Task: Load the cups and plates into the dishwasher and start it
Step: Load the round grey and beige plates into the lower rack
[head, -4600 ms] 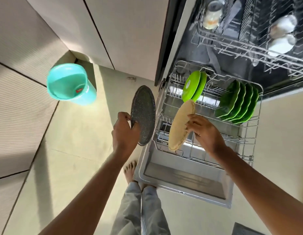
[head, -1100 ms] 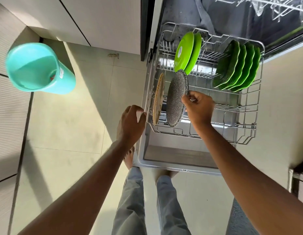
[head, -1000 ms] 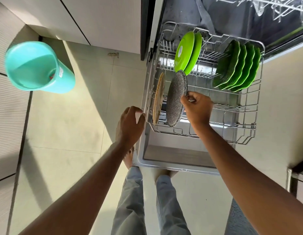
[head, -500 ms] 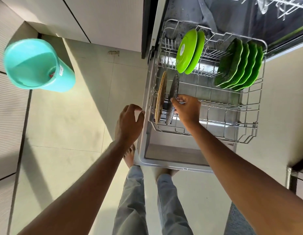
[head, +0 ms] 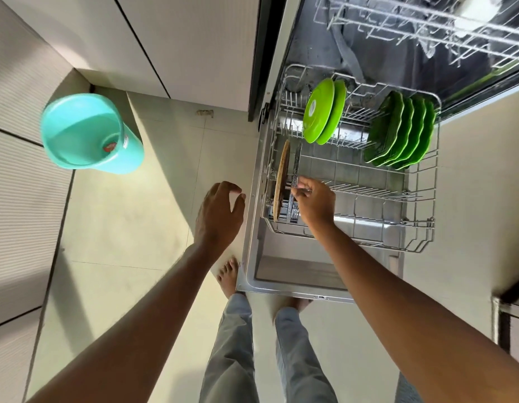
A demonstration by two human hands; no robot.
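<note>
The pulled-out lower rack (head: 421, 228) of the open dishwasher (head: 284, 274) holds four sets of plates, all on edge: two bright green round plates (head: 322, 112) at the back, four dark green scalloped plates (head: 400, 132) to their right, and at the front left a tan plate (head: 282, 175) with a speckled grey plate (head: 296, 164) just beside it. The upper rack (head: 426, 27) shows something white, too blurred to name. A turquoise bin (head: 86, 132) stands on the floor well to the left (a small red scrap lies inside it).

The right hand (head: 316, 202) pinches the near rim of the grey plate between thumb and fingertips, so its grip is closed on that plate. The left hand (head: 220, 213) hovers just outside the door's left edge, fingers spread and holding nothing.

Half a second ago the grey plate leaned away from the tan one; now it stands nearly parallel to it, seen edge-on.
</note>
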